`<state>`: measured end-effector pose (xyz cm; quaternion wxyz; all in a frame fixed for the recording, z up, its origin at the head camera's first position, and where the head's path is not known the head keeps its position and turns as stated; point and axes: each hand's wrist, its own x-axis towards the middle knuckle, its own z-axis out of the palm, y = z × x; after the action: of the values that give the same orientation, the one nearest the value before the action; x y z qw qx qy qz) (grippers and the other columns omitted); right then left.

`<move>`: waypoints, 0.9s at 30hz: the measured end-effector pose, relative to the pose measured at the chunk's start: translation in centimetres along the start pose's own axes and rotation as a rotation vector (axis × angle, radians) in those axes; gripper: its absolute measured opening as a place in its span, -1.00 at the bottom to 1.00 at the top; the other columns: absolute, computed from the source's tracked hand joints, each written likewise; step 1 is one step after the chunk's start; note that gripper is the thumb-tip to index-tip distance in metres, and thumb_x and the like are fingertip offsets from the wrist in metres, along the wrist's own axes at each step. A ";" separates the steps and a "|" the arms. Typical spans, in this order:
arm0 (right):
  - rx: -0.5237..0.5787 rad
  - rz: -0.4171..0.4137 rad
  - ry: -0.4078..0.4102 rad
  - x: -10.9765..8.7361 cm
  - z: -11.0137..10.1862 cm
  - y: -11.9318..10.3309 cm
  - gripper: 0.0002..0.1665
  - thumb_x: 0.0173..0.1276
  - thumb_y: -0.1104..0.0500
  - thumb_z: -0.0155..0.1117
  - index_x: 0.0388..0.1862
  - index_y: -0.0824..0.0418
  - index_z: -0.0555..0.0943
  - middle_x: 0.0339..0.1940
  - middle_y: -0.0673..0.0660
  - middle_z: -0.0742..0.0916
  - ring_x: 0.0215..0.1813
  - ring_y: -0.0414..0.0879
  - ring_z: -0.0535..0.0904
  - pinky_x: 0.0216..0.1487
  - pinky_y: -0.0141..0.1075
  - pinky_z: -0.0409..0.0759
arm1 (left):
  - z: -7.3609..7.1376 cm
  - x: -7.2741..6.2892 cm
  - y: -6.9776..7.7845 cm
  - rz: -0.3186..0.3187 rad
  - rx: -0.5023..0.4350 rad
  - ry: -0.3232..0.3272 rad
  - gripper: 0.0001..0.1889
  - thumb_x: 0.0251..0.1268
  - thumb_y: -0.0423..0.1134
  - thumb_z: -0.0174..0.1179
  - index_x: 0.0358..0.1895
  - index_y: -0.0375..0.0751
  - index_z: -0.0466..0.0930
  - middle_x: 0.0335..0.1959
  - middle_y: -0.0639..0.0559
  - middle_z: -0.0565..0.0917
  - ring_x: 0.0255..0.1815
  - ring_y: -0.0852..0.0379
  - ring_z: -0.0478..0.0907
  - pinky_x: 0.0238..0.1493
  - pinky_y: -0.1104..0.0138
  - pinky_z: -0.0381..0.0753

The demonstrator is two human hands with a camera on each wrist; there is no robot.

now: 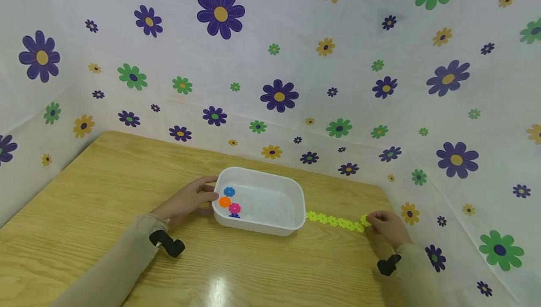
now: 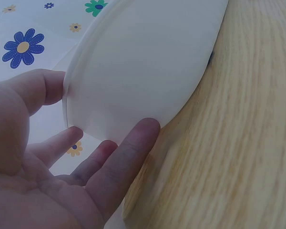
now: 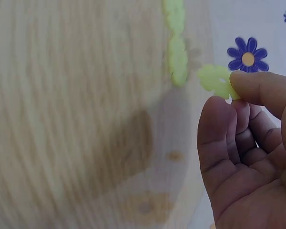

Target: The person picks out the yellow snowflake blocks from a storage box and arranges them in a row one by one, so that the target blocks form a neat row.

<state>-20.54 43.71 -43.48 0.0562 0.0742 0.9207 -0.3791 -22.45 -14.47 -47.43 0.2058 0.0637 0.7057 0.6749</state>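
A white plastic tub [image 1: 262, 226] stands on the table, with several flower-shaped plastic pieces in its left end: blue, orange [image 1: 225, 202], pink [image 1: 234, 208] and dark blue. My left hand [image 1: 189, 200] holds the tub's left end, thumb at the rim and fingertips against the outer wall [image 2: 119, 71]. Right of the tub, a row of yellow flower-shaped pieces [image 1: 333, 221] lies across the table. At the row's right end my right hand [image 1: 388, 226] pinches one more yellow flower piece [image 3: 214, 80] between thumb and fingers. In the right wrist view this piece is apart from the row.
The wooden table [image 1: 253, 269] meets a white flower-printed cloth [image 1: 296, 72] at the back and sides. Its right edge runs close by my right hand. Dark wrist cameras [image 1: 167, 243] are strapped at both sleeves.
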 end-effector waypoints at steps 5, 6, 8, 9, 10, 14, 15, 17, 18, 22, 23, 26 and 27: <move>-0.075 0.043 0.029 -0.5 -0.8 1.0 -0.62 0.56 0.07 0.23 0.00 0.43 0.61 -0.18 0.15 0.73 -0.22 -0.13 0.62 -0.20 -0.34 0.63 | -0.1 0.0 -0.1 0.010 0.003 -0.009 -0.32 0.52 -0.19 0.23 0.61 -0.06 0.19 0.33 -0.34 0.41 0.19 -0.20 0.58 0.10 0.01 0.74; -0.080 0.051 0.029 -0.5 -0.9 1.1 -0.62 0.56 0.07 0.23 -0.01 0.43 0.61 -0.19 0.14 0.72 -0.23 -0.13 0.61 -0.22 -0.33 0.62 | -0.1 0.0 -0.1 0.007 0.003 -0.004 -0.32 0.52 -0.19 0.24 0.61 -0.05 0.21 0.33 -0.33 0.42 0.18 -0.20 0.59 0.10 0.02 0.75; -0.070 0.074 0.018 -0.6 -1.0 1.3 -0.62 0.55 0.07 0.23 -0.03 0.43 0.62 -0.22 0.12 0.72 -0.24 -0.11 0.61 -0.23 -0.32 0.62 | -0.1 0.0 -0.2 0.007 0.006 -0.004 -0.32 0.52 -0.20 0.24 0.61 -0.04 0.21 0.32 -0.32 0.42 0.17 -0.19 0.59 0.10 0.02 0.75; -0.069 0.085 0.006 -0.6 -1.1 1.5 -0.62 0.55 0.07 0.23 -0.03 0.42 0.62 -0.23 0.11 0.72 -0.24 -0.11 0.60 -0.24 -0.31 0.62 | -0.1 0.0 -0.2 0.010 0.009 -0.007 -0.32 0.52 -0.19 0.24 0.61 -0.04 0.20 0.33 -0.33 0.42 0.17 -0.19 0.59 0.10 0.01 0.75; -0.068 0.095 -0.006 -0.6 -1.1 1.6 -0.62 0.55 0.06 0.23 -0.03 0.42 0.63 -0.25 0.10 0.71 -0.24 -0.11 0.59 -0.24 -0.30 0.62 | -0.1 0.1 -0.2 0.007 0.008 -0.004 -0.32 0.51 -0.19 0.24 0.61 -0.03 0.21 0.32 -0.32 0.42 0.17 -0.19 0.59 0.09 0.02 0.75; -0.101 0.109 -0.039 -0.2 -1.1 1.9 -0.60 0.53 0.03 0.23 -0.05 0.40 0.66 -0.27 0.09 0.73 -0.25 -0.11 0.61 -0.26 -0.29 0.62 | -0.1 0.1 -0.3 0.006 0.008 -0.001 -0.33 0.51 -0.20 0.25 0.60 -0.02 0.22 0.32 -0.32 0.42 0.17 -0.21 0.59 0.08 0.02 0.75; -0.113 0.107 -0.041 0.0 -1.1 2.0 -0.59 0.53 0.03 0.23 -0.04 0.40 0.66 -0.26 0.10 0.73 -0.25 -0.11 0.62 -0.27 -0.28 0.63 | -0.1 0.2 -0.3 0.005 0.007 0.000 -0.33 0.52 -0.20 0.24 0.60 -0.02 0.22 0.32 -0.32 0.42 0.18 -0.21 0.58 0.08 0.02 0.75; -0.131 0.105 -0.044 0.2 -1.1 2.1 -0.58 0.53 0.01 0.24 -0.04 0.40 0.67 -0.26 0.10 0.73 -0.25 -0.10 0.62 -0.28 -0.28 0.62 | -0.1 0.1 -0.1 0.006 0.010 -0.002 -0.33 0.53 -0.21 0.23 0.61 -0.03 0.21 0.32 -0.32 0.42 0.18 -0.21 0.58 0.09 0.02 0.75; -0.139 0.103 -0.045 0.3 -1.1 2.2 -0.57 0.52 0.01 0.24 -0.04 0.40 0.66 -0.26 0.10 0.73 -0.25 -0.10 0.61 -0.28 -0.28 0.61 | 0.0 0.1 -0.1 0.004 0.009 -0.002 -0.34 0.53 -0.21 0.22 0.61 -0.03 0.22 0.32 -0.32 0.43 0.19 -0.21 0.58 0.09 0.02 0.75; -0.145 0.101 -0.043 0.5 -0.9 2.4 -0.58 0.51 0.02 0.24 -0.04 0.40 0.65 -0.29 0.10 0.70 -0.26 -0.08 0.58 -0.30 -0.27 0.58 | 0.0 0.1 0.1 0.009 0.010 -0.012 -0.33 0.53 -0.21 0.22 0.62 -0.06 0.20 0.34 -0.35 0.42 0.20 -0.21 0.58 0.10 0.02 0.75; -0.140 0.101 -0.041 0.5 -0.9 2.4 -0.59 0.50 0.02 0.24 -0.04 0.40 0.65 -0.30 0.10 0.70 -0.26 -0.08 0.57 -0.29 -0.28 0.58 | 0.0 0.1 0.2 0.012 0.012 -0.015 -0.32 0.54 -0.21 0.21 0.62 -0.07 0.19 0.34 -0.35 0.42 0.21 -0.21 0.58 0.10 0.02 0.75; -0.109 0.097 -0.030 0.5 -0.8 2.4 -0.59 0.50 0.06 0.22 -0.01 0.43 0.62 -0.28 0.12 0.69 -0.26 -0.08 0.57 -0.28 -0.28 0.59 | -0.1 0.1 0.2 0.016 0.013 -0.012 -0.33 0.54 -0.21 0.21 0.61 -0.10 0.19 0.35 -0.36 0.42 0.20 -0.21 0.58 0.09 0.02 0.75; -0.104 0.094 -0.022 0.5 -0.7 2.3 -0.58 0.50 0.06 0.21 0.00 0.44 0.61 -0.27 0.13 0.69 -0.25 -0.08 0.57 -0.28 -0.28 0.60 | -0.2 0.1 0.2 0.017 0.014 -0.012 -0.33 0.54 -0.20 0.21 0.61 -0.10 0.19 0.35 -0.36 0.41 0.21 -0.21 0.58 0.09 0.02 0.75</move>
<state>-20.61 45.92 -44.63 0.0876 0.1104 0.9339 -0.3285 -22.59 -14.58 -47.28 0.2038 0.0754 0.7088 0.6711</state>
